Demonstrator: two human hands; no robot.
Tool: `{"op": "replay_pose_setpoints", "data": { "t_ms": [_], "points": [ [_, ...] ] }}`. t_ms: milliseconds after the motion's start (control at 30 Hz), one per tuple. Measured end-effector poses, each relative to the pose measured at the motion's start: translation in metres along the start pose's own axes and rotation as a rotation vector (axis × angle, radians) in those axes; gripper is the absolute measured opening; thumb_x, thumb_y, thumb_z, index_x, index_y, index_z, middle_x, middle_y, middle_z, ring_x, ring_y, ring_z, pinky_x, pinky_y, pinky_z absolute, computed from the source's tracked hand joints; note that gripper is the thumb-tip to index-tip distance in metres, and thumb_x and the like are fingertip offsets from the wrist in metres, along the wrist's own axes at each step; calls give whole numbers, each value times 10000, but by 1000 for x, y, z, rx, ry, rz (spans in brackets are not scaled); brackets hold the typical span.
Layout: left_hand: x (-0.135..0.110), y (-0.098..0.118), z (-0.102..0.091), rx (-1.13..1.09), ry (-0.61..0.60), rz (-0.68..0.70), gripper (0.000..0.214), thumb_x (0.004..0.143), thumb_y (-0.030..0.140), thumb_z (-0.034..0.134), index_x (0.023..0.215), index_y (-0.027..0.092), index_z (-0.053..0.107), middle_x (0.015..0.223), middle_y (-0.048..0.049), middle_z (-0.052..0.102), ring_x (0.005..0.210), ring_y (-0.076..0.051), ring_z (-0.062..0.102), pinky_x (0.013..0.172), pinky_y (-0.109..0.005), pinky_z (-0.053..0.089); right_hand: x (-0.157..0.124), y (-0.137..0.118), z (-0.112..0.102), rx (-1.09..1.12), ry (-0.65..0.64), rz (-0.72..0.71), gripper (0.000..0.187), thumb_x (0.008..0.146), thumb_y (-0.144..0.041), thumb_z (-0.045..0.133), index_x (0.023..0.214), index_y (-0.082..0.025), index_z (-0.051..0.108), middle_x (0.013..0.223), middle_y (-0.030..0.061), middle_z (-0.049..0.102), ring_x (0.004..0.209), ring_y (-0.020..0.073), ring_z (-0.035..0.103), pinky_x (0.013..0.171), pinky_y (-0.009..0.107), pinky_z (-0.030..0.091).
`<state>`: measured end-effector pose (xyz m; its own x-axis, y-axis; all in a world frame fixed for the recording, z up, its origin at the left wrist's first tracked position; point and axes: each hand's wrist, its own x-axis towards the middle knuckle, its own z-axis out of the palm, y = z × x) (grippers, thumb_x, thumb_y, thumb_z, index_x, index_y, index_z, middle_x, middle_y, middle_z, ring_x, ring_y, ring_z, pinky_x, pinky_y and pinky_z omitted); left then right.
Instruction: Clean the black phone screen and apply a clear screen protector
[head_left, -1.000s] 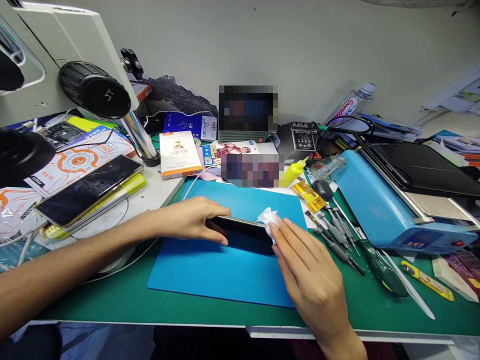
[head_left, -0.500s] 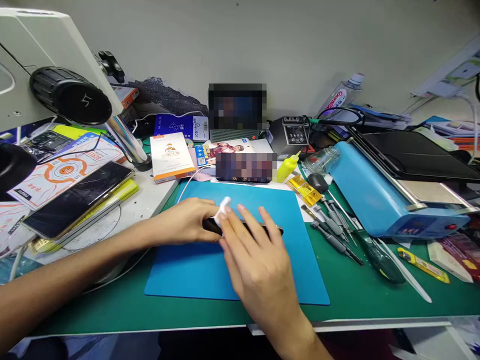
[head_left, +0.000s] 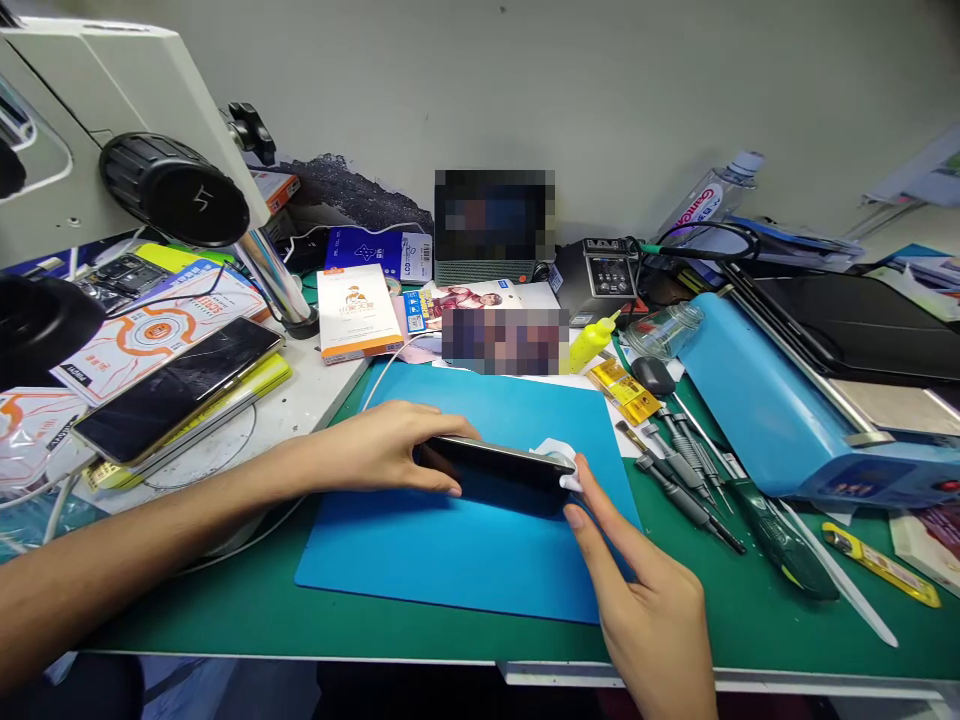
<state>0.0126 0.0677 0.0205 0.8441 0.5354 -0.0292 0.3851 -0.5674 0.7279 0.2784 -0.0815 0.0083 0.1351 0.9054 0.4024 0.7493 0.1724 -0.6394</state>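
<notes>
A dark smartphone [head_left: 499, 478] is held tilted on its long edge over the blue mat [head_left: 420, 560], its black screen facing me. My left hand [head_left: 390, 445] grips its left end, thumb on the screen side and fingers behind. A crumpled white wipe [head_left: 556, 450] lies against the phone's upper right corner. My right hand [head_left: 645, 590] pinches that wipe at the corner between forefinger and thumb. The other right fingers are curled and partly hidden.
A microscope [head_left: 172, 190] and a second phone [head_left: 180, 395] are on the left. Right of the mat lie screwdrivers [head_left: 690, 500], a green-handled tool [head_left: 784, 540] and a yellow cutter [head_left: 881, 565]. A blue machine [head_left: 780, 420] stands behind them. A yellow bottle [head_left: 592, 343] is at the back.
My right hand has moved right and nearer me, from lying flat over the phone to the phone's right corner, taking the wipe along. The phone has tipped so its screen shows.
</notes>
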Motion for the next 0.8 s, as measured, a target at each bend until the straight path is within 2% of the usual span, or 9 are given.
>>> {"op": "replay_pose_setpoints", "data": {
  "t_ms": [33, 100, 267, 400, 567, 700, 800],
  "points": [
    [-1, 1, 1, 3, 7, 18, 440, 941, 435, 760, 1326, 247, 657, 1134, -50, 750, 1008, -216, 711, 826, -249, 474, 2, -2, 1, 5, 2, 8, 427, 995, -264, 661, 1416, -336, 671, 1336, -19, 733, 1113, 324, 780, 886, 416, 690],
    [-3, 3, 4, 28, 23, 69, 494, 952, 392, 750, 1405, 258, 605, 1228, -59, 741, 1060, -219, 719, 873, -254, 484, 8, -6, 5, 28, 12, 17, 432, 996, -259, 655, 1420, -342, 667, 1323, -18, 741, 1109, 327, 781, 868, 416, 694],
    [-4, 8, 11, 25, 75, 27, 389, 999, 397, 692, 1349, 254, 601, 1121, -18, 783, 963, -187, 772, 781, -225, 505, 23, -15, 13, 78, 25, -18, 485, 1022, -218, 614, 1496, -320, 593, 1376, 0, 715, 1224, 310, 730, 1013, 445, 640],
    [-4, 10, 16, 28, 170, 5, 325, 1017, 454, 662, 1272, 254, 637, 1062, 5, 800, 938, -176, 786, 745, -215, 501, 28, -19, 17, 130, 6, -132, 521, 1029, -162, 592, 1531, -297, 554, 1523, 7, 604, 1368, 276, 631, 1133, 414, 562],
    [-5, 13, 17, 91, 249, -34, 297, 1073, 451, 560, 1297, 267, 624, 1014, 11, 800, 725, -135, 736, 611, -228, 441, 30, -23, 22, 86, -5, -274, 564, 1014, -63, 578, 1551, -227, 527, 1568, 32, 574, 1440, 218, 561, 1228, 363, 460],
    [-6, 14, 15, 105, 241, -25, 278, 1090, 439, 523, 1290, 265, 604, 895, 29, 769, 659, -129, 689, 593, -237, 413, 29, -15, 26, 19, 74, -270, 559, 1001, -65, 603, 1533, -231, 554, 1536, 47, 609, 1385, 233, 619, 1178, 361, 512],
    [-6, 15, 14, 59, 259, -15, 240, 1088, 426, 530, 1247, 259, 595, 935, 24, 761, 724, -131, 698, 632, -231, 430, 25, -7, 28, 20, 170, -213, 529, 973, -99, 673, 1474, -264, 625, 1408, 34, 714, 1218, 245, 735, 1071, 352, 598]
  ]
}}
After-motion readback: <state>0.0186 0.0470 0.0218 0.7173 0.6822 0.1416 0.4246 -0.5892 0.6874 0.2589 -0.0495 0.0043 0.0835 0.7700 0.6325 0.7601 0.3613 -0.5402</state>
